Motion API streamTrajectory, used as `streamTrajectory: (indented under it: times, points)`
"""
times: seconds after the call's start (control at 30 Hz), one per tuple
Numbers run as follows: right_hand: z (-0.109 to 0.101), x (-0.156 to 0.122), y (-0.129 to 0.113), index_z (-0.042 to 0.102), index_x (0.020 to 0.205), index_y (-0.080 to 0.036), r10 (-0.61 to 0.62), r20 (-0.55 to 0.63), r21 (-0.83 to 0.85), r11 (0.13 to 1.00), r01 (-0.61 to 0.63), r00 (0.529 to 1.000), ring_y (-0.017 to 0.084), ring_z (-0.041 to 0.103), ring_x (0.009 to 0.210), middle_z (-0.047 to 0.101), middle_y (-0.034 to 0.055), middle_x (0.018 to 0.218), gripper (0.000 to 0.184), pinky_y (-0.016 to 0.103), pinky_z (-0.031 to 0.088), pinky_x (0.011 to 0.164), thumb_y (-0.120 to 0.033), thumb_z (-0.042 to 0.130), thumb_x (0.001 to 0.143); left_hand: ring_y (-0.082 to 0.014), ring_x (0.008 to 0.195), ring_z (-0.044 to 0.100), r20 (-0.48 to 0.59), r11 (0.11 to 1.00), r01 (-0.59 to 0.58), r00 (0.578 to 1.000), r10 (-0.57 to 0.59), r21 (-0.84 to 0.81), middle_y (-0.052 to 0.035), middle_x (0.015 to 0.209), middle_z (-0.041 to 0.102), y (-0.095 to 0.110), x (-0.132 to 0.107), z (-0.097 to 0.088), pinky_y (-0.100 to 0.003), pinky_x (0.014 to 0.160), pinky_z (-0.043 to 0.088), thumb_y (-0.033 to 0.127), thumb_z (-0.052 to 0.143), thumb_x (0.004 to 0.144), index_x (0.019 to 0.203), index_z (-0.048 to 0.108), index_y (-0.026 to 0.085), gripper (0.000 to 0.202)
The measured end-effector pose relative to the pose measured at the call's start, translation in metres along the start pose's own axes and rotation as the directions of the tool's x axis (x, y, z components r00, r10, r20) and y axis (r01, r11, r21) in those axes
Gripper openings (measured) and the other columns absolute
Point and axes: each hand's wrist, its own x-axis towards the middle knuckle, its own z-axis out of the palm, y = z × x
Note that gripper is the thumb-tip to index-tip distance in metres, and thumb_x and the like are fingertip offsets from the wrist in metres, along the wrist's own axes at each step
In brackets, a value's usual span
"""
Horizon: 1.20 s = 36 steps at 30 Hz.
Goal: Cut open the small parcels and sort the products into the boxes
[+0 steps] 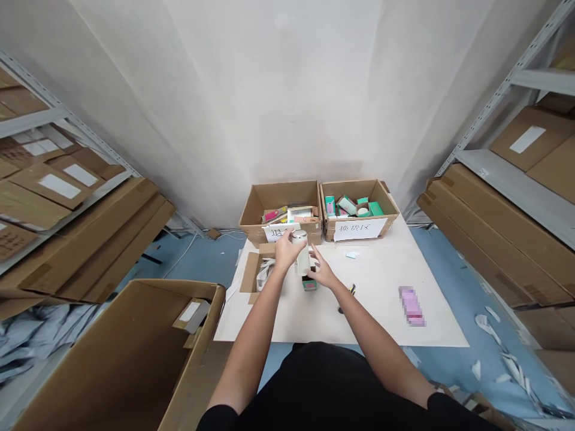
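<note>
My left hand (286, 250) is closed around the top of a pale bottle with a white cap (301, 254), held upright above the white table (381, 299). My right hand (322, 270) reaches in from the right, fingers apart, touching the bottle's lower side. Just under the bottle stands a small teal box (309, 284) on the table.
Two open cardboard boxes (281, 209) (359, 211) with paper labels stand at the table's far edge, filled with small packages. A small open carton (257, 270) sits left of my hands. A pink item (411, 304) lies at right. A large empty carton (130, 353) stands near left. Shelves with boxes flank both sides.
</note>
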Motion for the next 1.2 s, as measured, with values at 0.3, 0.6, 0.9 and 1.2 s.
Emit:
streamTrajectory:
  times: [0.3, 0.6, 0.9, 1.2]
  points:
    - [0.011, 0.005, 0.087, 0.071, 0.075, -0.019, 0.476, -0.282, -0.267, 0.795, -0.545, 0.833, 0.026, 0.071, 0.085, 0.074, 0.0095, 0.076, 0.018, 0.029, 0.048, 0.071, -0.037, 0.07, 0.077, -0.0264, 0.104, 0.07, 0.125, 0.955, 0.112, 0.989, -0.08, -0.275, -0.0115, 0.113, 0.074, -0.083, -0.024, 0.043, -0.046, 0.1, 0.054, 0.025, 0.086, 0.062, 0.128, 0.069, 0.016, 0.069]
    - [0.019, 0.004, 0.105, 0.056, 0.057, -0.023, 0.516, -0.368, -0.212, 0.763, -0.61, 0.774, 0.022, 0.066, 0.067, 0.065, 0.0055, 0.057, 0.031, 0.025, 0.037, 0.056, -0.038, 0.06, 0.083, -0.0346, 0.145, 0.05, 0.325, 0.986, 0.159, 0.936, -0.132, -0.059, -0.0107, 0.143, 0.065, -0.158, -0.08, 0.09, -0.049, 0.117, 0.043, 0.018, 0.082, 0.067, 0.134, 0.065, 0.025, 0.07]
    - [0.023, -0.004, 0.111, 0.064, 0.081, -0.021, 0.496, -0.306, -0.069, 0.84, -0.538, 0.813, 0.021, 0.07, 0.086, 0.076, 0.0063, 0.091, 0.017, 0.026, 0.05, 0.072, -0.038, 0.061, 0.079, -0.0358, 0.144, 0.051, 0.282, 0.95, 0.288, 0.927, -0.246, -0.118, -0.0183, 0.154, 0.052, -0.194, -0.096, 0.098, -0.048, 0.115, 0.044, 0.024, 0.091, 0.059, 0.142, 0.052, 0.023, 0.092]
    - [0.024, -0.017, 0.113, 0.063, 0.12, -0.026, 0.28, -0.106, 0.116, 0.956, -0.268, 0.954, 0.024, 0.067, 0.105, 0.07, 0.0039, 0.12, 0.055, 0.04, 0.054, 0.093, -0.031, 0.069, 0.066, -0.0276, 0.108, 0.073, 0.342, 0.847, 0.466, 0.863, -0.372, -0.257, -0.0098, 0.123, 0.073, -0.191, -0.087, 0.117, -0.045, 0.095, 0.057, 0.027, 0.089, 0.063, 0.117, 0.06, 0.024, 0.061]
